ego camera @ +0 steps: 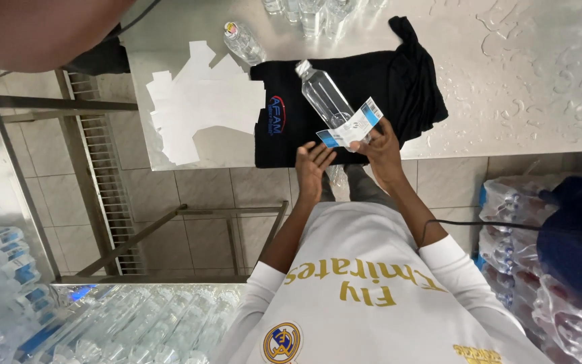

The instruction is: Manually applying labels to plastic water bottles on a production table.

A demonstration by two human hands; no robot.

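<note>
A clear plastic bottle (323,96) lies on a folded black cloth (372,87) at the near edge of a wet steel table (520,81). My right hand (384,154) pinches a white and blue label (351,125) against the lower end of the bottle. My left hand (311,168) hovers just left of it, palm up and fingers apart, holding nothing. Its fingertips are close to the label's near corner. The bottom of the bottle is hidden behind the label and my fingers.
White paper backing pieces (197,108) lie on the table to the left, with another bottle (244,42) lying beyond them. Several bottles (311,12) stand at the far edge. Wrapped bottle packs sit at the right (513,236) and lower left (136,323). A metal rack (95,155) stands at the left.
</note>
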